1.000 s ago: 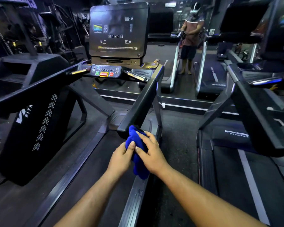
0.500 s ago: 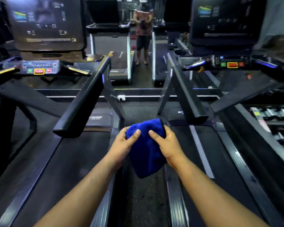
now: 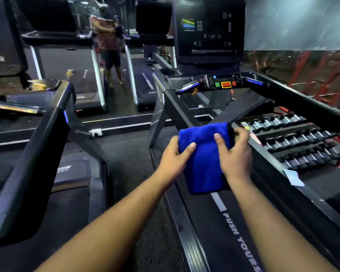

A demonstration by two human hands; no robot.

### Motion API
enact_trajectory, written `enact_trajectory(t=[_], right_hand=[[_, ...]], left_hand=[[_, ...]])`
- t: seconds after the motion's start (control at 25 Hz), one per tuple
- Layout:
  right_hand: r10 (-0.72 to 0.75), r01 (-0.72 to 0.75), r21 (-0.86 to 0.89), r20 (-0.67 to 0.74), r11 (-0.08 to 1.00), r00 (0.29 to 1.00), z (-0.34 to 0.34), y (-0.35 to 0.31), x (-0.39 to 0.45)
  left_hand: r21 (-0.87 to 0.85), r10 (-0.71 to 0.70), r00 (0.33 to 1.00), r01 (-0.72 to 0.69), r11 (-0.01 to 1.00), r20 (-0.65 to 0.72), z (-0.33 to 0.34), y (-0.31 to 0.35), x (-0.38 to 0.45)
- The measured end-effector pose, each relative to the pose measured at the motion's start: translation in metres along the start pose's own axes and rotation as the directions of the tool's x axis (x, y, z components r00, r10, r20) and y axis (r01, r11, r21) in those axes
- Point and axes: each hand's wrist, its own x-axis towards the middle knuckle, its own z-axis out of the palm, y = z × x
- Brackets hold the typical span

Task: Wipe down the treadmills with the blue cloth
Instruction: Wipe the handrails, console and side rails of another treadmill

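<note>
Left hand: the left hand [image 3: 174, 158] grips the left edge of the cloth [image 3: 203, 160], thumb laid across its front, fingers hidden behind.
Right hand: the right hand [image 3: 235, 154] grips the right edge, thumb on the front, fingers curled round the top corner at 1 o'clock.
Cloth: held up in the air between both hands, folded, its lower half hanging free over the treadmill [image 3: 230, 232] belt.
Handling: it looks soft, light and limp, a plush weave that should not slip from the fingers; nothing fragile about it. A hold on the folded edges keeps a flat pad for wiping, I'd judge.
Surface: just behind the cloth, at 12 o'clock, the near end of the treadmill's left handrail [image 3: 177, 107]; the right handrail [image 3: 302, 107] runs out toward 2 o'clock. Both look hard and smooth.
Console: the button panel [image 3: 225, 81] and dark screen [image 3: 209, 30] stand further on at 12 o'clock.
Room: another treadmill [image 3: 28, 154] at 9 o'clock, a dumbbell rack [image 3: 294, 142] at 3 o'clock, a person [image 3: 108, 46] standing well off at 11 o'clock.
</note>
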Motion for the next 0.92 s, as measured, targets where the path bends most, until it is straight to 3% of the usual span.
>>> enact_trajectory(t=[0.08,0.16,0.24,0.32,0.44,0.52,0.68,0.8,0.92], right_hand=[[-0.125,0.103,-0.266,-0.068,0.958,0.990,0.014,-0.006,0.025],[-0.163,0.234,-0.605,0.171,0.761,0.972,0.037,-0.003,0.023],[-0.007,0.374,-0.744,0.445,0.553,0.896,0.058,0.013,0.007],[0.073,0.388,-0.779,0.481,0.492,0.874,0.071,0.025,0.010],[0.182,0.338,-0.764,0.504,0.550,0.845,0.098,0.013,0.050],[0.254,0.339,-0.770,0.534,0.541,0.807,0.113,0.004,0.065],[0.118,0.471,-0.813,0.534,0.342,0.837,0.084,0.014,0.030],[0.074,0.484,-0.827,0.523,0.287,0.849,0.069,0.024,0.020],[0.165,0.453,-0.819,0.531,0.353,0.831,0.110,0.017,0.050]], left_hand=[[0.083,-0.010,1.000,0.008,0.996,0.028,0.003,0.004,0.042],[0.287,-0.058,0.988,0.016,0.958,0.141,0.002,-0.011,0.073],[0.508,-0.094,0.955,-0.065,0.859,0.281,-0.007,-0.035,0.094],[0.619,-0.072,0.925,-0.191,0.762,0.374,-0.020,-0.056,0.117],[0.732,0.010,0.888,-0.386,0.561,0.460,-0.031,-0.060,0.155],[0.777,0.014,0.876,-0.435,0.454,0.482,-0.036,-0.053,0.177],[0.765,-0.008,0.801,-0.570,0.300,0.599,-0.044,-0.050,0.186],[0.741,-0.013,0.778,-0.594,0.313,0.629,-0.046,-0.055,0.183],[0.721,0.004,0.794,-0.554,0.417,0.608,-0.047,-0.055,0.192]])
